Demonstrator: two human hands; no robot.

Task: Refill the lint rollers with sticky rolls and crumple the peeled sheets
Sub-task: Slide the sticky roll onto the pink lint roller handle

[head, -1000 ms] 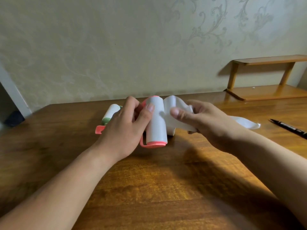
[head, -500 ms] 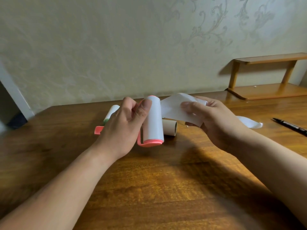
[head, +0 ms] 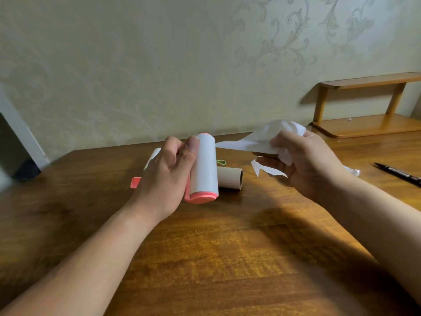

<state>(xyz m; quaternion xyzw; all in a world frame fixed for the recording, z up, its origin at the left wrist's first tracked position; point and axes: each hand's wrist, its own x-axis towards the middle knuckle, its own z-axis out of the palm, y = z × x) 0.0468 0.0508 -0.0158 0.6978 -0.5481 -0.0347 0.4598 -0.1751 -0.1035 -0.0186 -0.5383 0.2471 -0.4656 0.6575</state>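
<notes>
Left hand (head: 165, 179): one, clenched around the pink-framed lint roller with a white sticky roll (head: 203, 169), thumb pressed on the roll's side; the roller stands tilted, its pink end cap lowest, above the table.
Right hand (head: 303, 165): one, fingers closed on the white peeled sheet (head: 262, 139), which is partly bunched in the fist.
Sheet: one strip, stretched from the roller's upper side to the right hand; whether it remains attached to the roll cannot be told.
Cardboard tubes: one, a bare brown core (head: 230, 180) lying on its side just behind the roller.
Other rollers: one, white with a green loop (head: 221, 162), mostly hidden behind the left hand.
Loose paper: one white scrap (head: 352, 171) beyond the right wrist.
Pens: one, black (head: 398, 174), at the right edge.
Surface: one brown wooden table (head: 227, 258); one small wooden shelf (head: 369, 124) on its far right corner.
</notes>
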